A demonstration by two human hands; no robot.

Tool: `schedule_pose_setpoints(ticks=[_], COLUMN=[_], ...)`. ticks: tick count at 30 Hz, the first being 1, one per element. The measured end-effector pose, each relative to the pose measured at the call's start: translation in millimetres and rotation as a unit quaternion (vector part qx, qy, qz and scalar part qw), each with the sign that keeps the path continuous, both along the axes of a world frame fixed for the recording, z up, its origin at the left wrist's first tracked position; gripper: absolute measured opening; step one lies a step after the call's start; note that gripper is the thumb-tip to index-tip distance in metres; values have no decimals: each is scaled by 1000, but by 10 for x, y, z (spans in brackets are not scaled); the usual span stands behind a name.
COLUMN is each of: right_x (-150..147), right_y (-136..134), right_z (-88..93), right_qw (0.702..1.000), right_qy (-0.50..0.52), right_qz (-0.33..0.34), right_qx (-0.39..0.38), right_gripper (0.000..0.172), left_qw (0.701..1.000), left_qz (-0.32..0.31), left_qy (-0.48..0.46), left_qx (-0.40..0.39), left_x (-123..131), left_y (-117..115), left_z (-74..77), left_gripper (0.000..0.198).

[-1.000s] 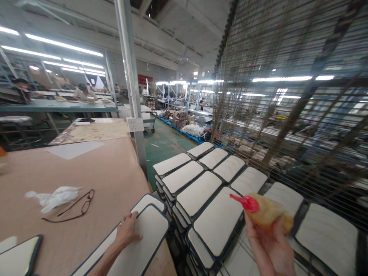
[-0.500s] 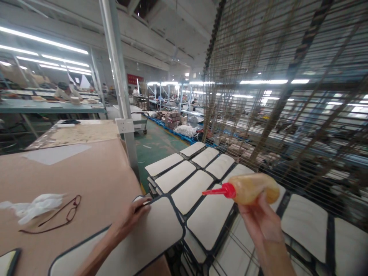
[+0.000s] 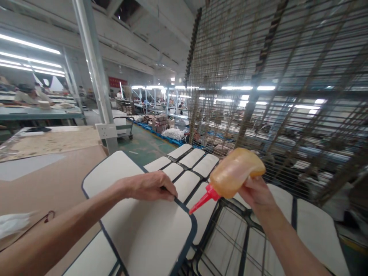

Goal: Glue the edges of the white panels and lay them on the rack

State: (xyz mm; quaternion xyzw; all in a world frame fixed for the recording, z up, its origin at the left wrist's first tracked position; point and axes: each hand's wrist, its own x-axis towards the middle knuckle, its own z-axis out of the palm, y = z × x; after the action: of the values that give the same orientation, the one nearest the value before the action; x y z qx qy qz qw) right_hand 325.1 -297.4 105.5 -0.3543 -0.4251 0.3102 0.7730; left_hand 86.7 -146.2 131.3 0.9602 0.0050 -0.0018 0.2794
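Note:
My left hand (image 3: 156,186) pinches the far edge of a white panel with a dark border (image 3: 138,230), which is lifted and slanted in front of me. In my right hand (image 3: 255,191) is a squeeze bottle (image 3: 237,170) of yellowish liquid, tipped down to the left. Its red nozzle (image 3: 202,201) points at the panel's dark edge near the right corner; whether it touches I cannot tell. Below and beyond lie several similar panels (image 3: 186,186) in rows on a wire rack (image 3: 227,234). Another panel (image 3: 89,255) lies under the raised one.
A brown-covered table (image 3: 71,168) on the left bears a white crumpled tissue (image 3: 14,224) and dark-framed glasses (image 3: 48,216), partly behind my forearm. A metal post (image 3: 96,73) with a socket box stands at its corner. Upright wire racks (image 3: 244,76) rise on the right. People work farther back.
My left hand has raised the panel and swung it rightward toward the bottle. My right hand has tilted the bottle from nearly level to nozzle-down. The view has turned right.

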Motion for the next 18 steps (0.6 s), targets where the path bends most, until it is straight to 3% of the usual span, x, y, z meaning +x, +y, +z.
schedule_pose_setpoints(ticks=[11, 18], right_x=[-23, -30], right_y=[-172, -228], right_z=[50, 52], right_qw=[1000, 998], right_qy=[-25, -39], right_qz=[16, 44], right_qx=[-8, 9], right_gripper=[60, 62], left_qw=[995, 995], left_qz=[-23, -24], left_qy=[87, 78], left_qx=[-37, -59], left_x=[171, 131], left_y=[-250, -260], left_z=[229, 221], left_gripper=[21, 22])
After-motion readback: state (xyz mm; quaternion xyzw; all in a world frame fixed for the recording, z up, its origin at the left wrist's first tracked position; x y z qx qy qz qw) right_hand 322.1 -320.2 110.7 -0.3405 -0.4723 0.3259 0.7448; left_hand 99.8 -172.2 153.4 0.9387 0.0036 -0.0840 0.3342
